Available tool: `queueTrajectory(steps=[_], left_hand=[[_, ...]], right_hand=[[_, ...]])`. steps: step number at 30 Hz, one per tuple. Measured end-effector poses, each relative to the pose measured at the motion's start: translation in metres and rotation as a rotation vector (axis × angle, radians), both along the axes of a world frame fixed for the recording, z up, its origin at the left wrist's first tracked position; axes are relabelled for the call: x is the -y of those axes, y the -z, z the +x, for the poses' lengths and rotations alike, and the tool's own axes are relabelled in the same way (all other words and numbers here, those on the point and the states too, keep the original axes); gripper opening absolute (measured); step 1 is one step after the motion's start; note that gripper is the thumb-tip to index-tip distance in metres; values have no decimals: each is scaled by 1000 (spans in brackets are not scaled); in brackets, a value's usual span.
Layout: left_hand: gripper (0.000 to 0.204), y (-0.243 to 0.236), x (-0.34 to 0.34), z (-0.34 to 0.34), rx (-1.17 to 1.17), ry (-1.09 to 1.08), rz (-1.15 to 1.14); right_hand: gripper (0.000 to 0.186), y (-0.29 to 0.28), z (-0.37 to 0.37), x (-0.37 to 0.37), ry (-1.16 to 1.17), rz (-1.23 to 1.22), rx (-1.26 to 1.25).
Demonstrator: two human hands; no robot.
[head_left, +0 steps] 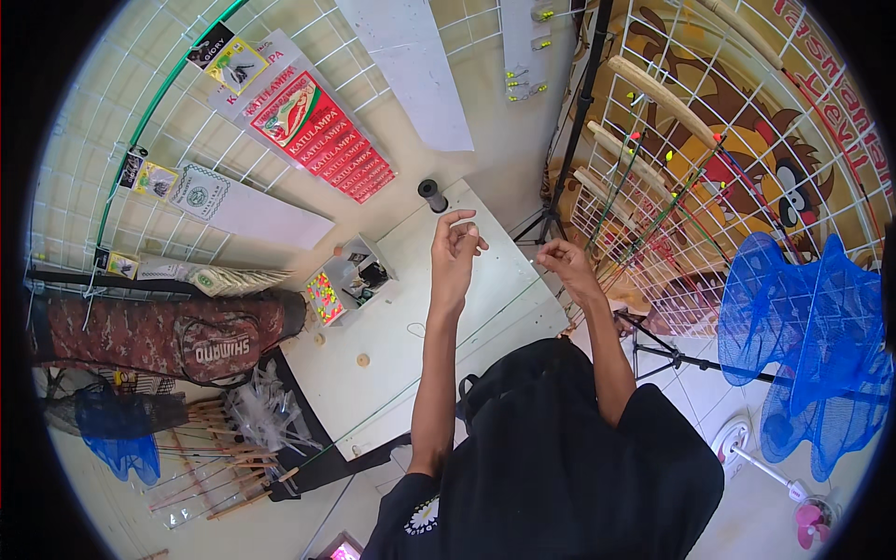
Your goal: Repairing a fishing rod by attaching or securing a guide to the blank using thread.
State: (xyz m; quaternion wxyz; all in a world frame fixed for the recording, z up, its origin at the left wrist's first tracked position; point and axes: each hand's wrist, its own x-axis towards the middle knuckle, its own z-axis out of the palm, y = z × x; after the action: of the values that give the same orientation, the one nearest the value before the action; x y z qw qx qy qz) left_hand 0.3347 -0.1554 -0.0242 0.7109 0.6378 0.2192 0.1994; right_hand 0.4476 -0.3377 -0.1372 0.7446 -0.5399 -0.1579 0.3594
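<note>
Both my hands are raised above a white table (397, 373). My left hand (454, 254) has its fingers curled and the thumb tip against them, the index finger arching above. To its right, my right hand (567, 268) pinches thumb and index finger together, pointing toward the left hand. Whatever either hand holds is too thin or small to make out. A thin dark loop (415, 329), perhaps line, lies on the tabletop left of my left forearm. Two small tan discs are nearby, one of them a round tan disc (363, 359).
A white box (381, 252) holding dark items stands beside a tray of bright beads (325, 299). A dark cylinder (431, 194) stands at the table's far corner. Left are a camouflage bag (121, 336) and wire grid; right, rods on a rack, blue nets (803, 336) and a tripod (670, 353).
</note>
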Motion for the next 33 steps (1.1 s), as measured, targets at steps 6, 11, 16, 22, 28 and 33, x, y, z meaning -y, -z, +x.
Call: queueTrajectory(steps=[6, 11, 16, 22, 28, 33], left_hand=[[27, 1, -2, -1, 5, -18, -6], [22, -2, -6, -2, 5, -63, 13], [23, -3, -6, -2, 32, -66, 3], [27, 12, -3, 1, -9, -25, 2], [26, 30, -1, -1, -78, 12, 31], [26, 41, 1, -2, -99, 22, 36]], right_hand=[[14, -6, -2, -4, 0, -73, 53], [13, 5, 1, 0, 15, -126, 67], [10, 30, 7, 5, 5, 39, -143], [10, 50, 6, 8, 98, 181, -373], [10, 64, 4, 16, 89, 184, -350], [12, 83, 6, 23, 46, 75, -254]])
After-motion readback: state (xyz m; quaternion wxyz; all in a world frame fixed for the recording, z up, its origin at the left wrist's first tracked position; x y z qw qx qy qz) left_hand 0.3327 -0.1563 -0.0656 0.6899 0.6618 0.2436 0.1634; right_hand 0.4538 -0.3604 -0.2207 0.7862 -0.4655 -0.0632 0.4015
